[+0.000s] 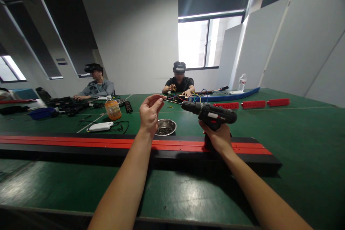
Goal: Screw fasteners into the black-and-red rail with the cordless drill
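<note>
My right hand [217, 137] is wrapped round the grip of a black cordless drill [211, 115], its chuck pointing left. My left hand [151, 111] is raised to the left of the chuck, thumb and fingertips pinched together; whatever is between them is too small to make out. Below both hands lies a long black rail with a red top [113, 143], running across the table. Just behind the rail, beside my left wrist, stands a metal bowl [174, 126] holding many small dark pieces that look like screws.
On the green table [304, 133] are an orange-filled bottle [113, 109], a white power bank [101, 126] with a cable, red blocks [253, 104] and a curved blue strip [229, 97]. Two people sit across; the one in black [183, 84] handles coloured wires.
</note>
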A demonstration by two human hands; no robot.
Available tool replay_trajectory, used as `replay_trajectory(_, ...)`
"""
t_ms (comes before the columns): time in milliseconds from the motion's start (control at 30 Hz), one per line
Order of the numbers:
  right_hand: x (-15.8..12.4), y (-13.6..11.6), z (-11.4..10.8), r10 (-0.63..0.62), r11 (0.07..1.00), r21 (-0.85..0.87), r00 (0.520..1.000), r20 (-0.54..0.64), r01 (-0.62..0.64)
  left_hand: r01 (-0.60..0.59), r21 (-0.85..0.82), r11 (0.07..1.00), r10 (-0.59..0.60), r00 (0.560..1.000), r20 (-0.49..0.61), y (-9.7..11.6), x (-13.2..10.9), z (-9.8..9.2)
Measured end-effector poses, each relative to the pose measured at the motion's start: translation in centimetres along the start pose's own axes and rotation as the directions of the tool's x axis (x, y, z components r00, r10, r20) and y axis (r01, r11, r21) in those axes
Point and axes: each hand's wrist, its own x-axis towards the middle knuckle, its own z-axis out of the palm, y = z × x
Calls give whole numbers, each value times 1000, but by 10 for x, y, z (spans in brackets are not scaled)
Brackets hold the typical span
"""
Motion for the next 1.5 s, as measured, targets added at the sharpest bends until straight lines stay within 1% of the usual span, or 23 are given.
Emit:
replay_trajectory(267,0,-1,1,29,999,18,1000,1,-29,-167,172,971,163,986,35,0,0,0)
replay_trajectory(333,0,-1,0,24,1000,18,1000,7,-25,-185,192,964,180,983,43,0,0,0)
replay_trajectory(400,0,-1,0,11,1000,19,1000,11,-11,-157,181,971,150,987,53,-1,1,-1)
replay_trajectory(500,1,-1,1,-12,999,34,1000,12,11,-44,155,987,36,998,59,-2,3,-5)
replay_trajectory(567,1,0,1,-17,999,46,1000,12,16,18,175,984,-25,999,37,-3,4,-8)
replay_trajectory(633,1,0,1,-14,999,42,1000,11,14,49,206,977,-52,999,7,-3,5,-10)
replay_trajectory(733,1,1,1,-23,999,25,1000,0,23,61,235,970,-61,998,-7,-2,3,-10)
replay_trajectory(900,0,1,0,-45,999,6,999,-8,45,22,254,967,-31,999,31,-2,3,-12)
replay_trajectory(1000,0,0,0,-52,998,-27,999,-8,52,-6,297,955,-1,1000,23,-7,4,-23)
replay_trajectory(1067,0,-1,-1,-60,996,-69,998,-10,59,1,365,931,4,1000,-13,-15,2,-38)
replay_trajectory(1133,2,-2,-5,-62,989,-133,998,0,61,27,485,874,-8,999,-42,-26,-1,-57)
replay_trajectory(1200,4,-4,-11,-53,978,-200,998,20,56,72,631,772,-62,997,-38,-40,-5,-78)
replay_trajectory(1233,6,-5,-15,-48,974,-222,998,37,55,91,709,699,-103,994,-26,-47,-7,-87)
replay_trajectory(1300,10,-6,-24,-52,967,-243,994,96,74,68,859,507,-172,985,24,-59,-12,-101)
replay_trajectory(1367,15,-5,-33,-60,951,-288,982,179,110,18,938,345,-248,966,72,-66,-16,-108)
replay_trajectory(1400,18,-5,-37,-59,935,-330,973,222,132,-11,958,286,-281,955,95,-68,-18,-109)
replay_trajectory(1500,25,-2,-48,-38,872,-453,947,318,186,-101,982,162,-362,920,154,-68,-22,-106)
